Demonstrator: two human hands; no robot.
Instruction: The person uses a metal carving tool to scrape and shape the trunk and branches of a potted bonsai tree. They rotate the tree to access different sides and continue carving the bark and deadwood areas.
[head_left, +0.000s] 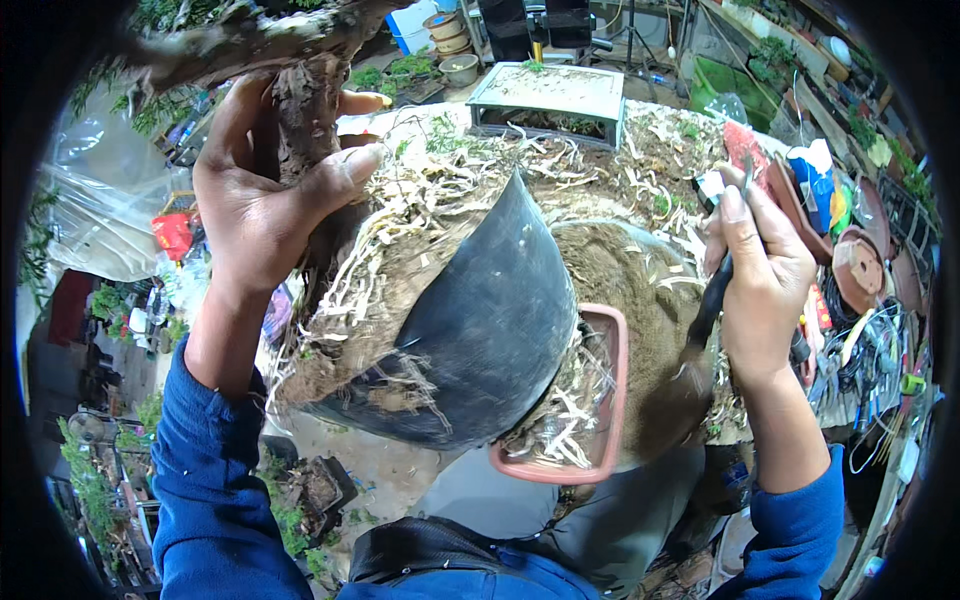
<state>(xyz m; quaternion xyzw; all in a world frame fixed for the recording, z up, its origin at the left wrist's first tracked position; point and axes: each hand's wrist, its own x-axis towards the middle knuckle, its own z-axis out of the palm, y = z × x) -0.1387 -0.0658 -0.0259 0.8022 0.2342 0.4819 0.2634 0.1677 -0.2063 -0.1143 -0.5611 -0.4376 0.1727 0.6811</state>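
Note:
At upper left my left hand (255, 190) is closed round the rough brown trunk (308, 110) of a small tree, with a gnarled pale branch (240, 55) above it. My right hand (765, 260), at the right over the table, is closed on a slim dark hand tool (747, 185). Its thin end points up past the fingers, and the kind of its tip is too small to tell. A dark grey pointed sheet (500, 290) stands up between my hands, bark strips on its lower left. Beside it sits a reddish rectangular tray (620, 390) with pale shavings inside.
Pale peeled strips (420, 180) litter the table. A small white-topped stand (545, 90) is at the back. At the right lie round brown pots (860, 268) and a heap of hand tools (865, 365). Clear plastic sheeting (100, 200) hangs at the left.

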